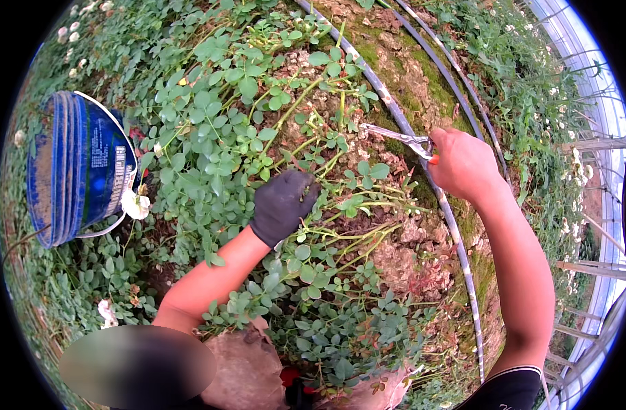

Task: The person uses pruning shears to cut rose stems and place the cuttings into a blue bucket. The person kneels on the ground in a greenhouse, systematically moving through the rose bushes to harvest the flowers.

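My left hand (286,205), in a dark glove, is closed among the rose stems (297,151) at the middle of the view; the fingertips are partly turned away, and a bit of green shows at them. My bare right hand (461,161) is closed round the orange handle of metal pruning shears (397,137). The long, narrow blades point left towards an upright green stem (342,105). Below the shears, several cut rose stems (379,230) lean right over the soil.
A blue plastic bucket (95,159) with a pale handle stands at the left among leaves. A mottled irrigation hose (459,246) curves down past my right hand, and two more hoses (441,56) run over mossy soil at the upper right. White roses (135,204) grow beside the bucket.
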A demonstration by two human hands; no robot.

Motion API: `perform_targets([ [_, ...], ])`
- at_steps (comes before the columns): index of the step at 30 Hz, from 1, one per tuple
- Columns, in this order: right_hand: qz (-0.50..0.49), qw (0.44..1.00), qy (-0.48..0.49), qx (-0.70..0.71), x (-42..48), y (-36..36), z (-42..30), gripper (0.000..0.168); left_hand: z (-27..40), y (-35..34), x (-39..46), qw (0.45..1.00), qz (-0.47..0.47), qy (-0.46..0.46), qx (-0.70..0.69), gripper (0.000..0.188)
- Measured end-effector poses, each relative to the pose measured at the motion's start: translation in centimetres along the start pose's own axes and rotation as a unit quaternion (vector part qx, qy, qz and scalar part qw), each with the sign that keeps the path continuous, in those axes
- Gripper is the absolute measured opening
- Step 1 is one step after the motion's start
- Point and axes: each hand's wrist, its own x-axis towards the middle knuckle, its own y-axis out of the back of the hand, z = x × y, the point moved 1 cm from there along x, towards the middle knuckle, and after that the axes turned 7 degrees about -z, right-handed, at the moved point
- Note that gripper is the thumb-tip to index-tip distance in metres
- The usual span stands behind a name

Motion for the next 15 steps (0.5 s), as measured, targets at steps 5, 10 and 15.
perform_targets([
  [5, 0.047, 0.998, 0.035, -0.011, 1.5, -0.6, -0.8, 0.017, 0.0, -0.2, 0.0, 1.0, 0.001, 0.0, -0.018, 0.018],
  [10, 0.076, 0.989, -0.004, -0.126, 1.3, -0.4, 0.2, 0.015, -0.2, -0.1, -0.1, 1.0, -0.007, -0.001, -0.004, 0.018],
  [15, 0.069, 0.997, 0.026, -0.027, 1.1, -0.2, -0.3, 0.017, 0.0, -0.1, -0.1, 1.0, -0.003, 0.007, -0.013, 0.017],
])
